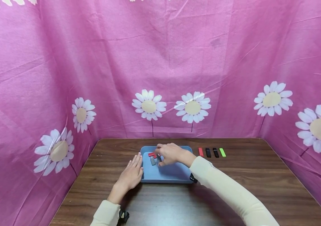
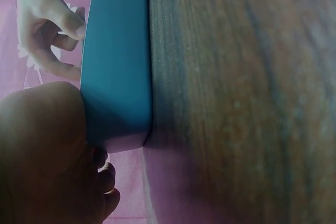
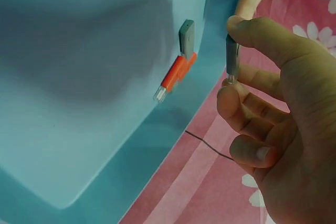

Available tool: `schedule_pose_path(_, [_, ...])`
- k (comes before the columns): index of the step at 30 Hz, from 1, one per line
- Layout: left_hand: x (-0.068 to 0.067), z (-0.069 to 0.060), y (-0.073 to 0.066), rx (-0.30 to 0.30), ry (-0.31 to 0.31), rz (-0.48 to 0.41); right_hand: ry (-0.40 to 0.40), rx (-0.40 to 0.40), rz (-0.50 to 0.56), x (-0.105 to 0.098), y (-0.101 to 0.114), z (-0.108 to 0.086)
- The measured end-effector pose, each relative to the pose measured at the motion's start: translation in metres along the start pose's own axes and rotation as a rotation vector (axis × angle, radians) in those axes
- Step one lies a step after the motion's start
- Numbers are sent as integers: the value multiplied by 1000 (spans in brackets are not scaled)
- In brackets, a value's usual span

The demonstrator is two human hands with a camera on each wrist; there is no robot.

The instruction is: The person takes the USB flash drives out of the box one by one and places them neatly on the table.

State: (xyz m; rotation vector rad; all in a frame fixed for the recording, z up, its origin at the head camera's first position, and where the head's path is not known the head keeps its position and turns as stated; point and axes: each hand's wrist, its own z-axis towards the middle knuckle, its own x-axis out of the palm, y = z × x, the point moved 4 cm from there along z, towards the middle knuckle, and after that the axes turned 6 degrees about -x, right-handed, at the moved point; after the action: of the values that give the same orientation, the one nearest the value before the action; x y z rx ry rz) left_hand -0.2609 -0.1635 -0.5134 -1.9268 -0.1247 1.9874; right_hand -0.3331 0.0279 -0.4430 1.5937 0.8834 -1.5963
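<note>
My right hand is over the blue tray, pinching a grey USB stick between thumb and fingers, its metal plug pointing at a fingertip. Inside the tray lie another grey USB stick and red USB stick pieces touching it; a metal plug shows at one red end. Whether the red is one stick or two, I cannot tell. With fingers straight, my left hand rests along the tray's left side, touching its wall.
Right of the tray, on the brown wooden table, a row holds a red stick, two black sticks and a green stick. A pink flowered cloth hangs behind the table and at both sides.
</note>
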Motion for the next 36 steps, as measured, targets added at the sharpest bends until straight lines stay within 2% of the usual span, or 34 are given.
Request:
schedule_pose_path(9, [-1, 0, -1, 1, 2, -1, -40, 43, 31, -13, -10, -19])
schedule_pose_path(22, [-2, -1, -2, -1, 3, 2, -89, 62, 4, -30, -31, -54])
schedule_pose_path(31, [-1, -3, -1, 26, -37, -43, -129, 72, 4, -36, -41, -73])
schedule_pose_path(36, [-1, -2, 0, 36, -38, -29, -138, 93, 7, -37, -45, -84])
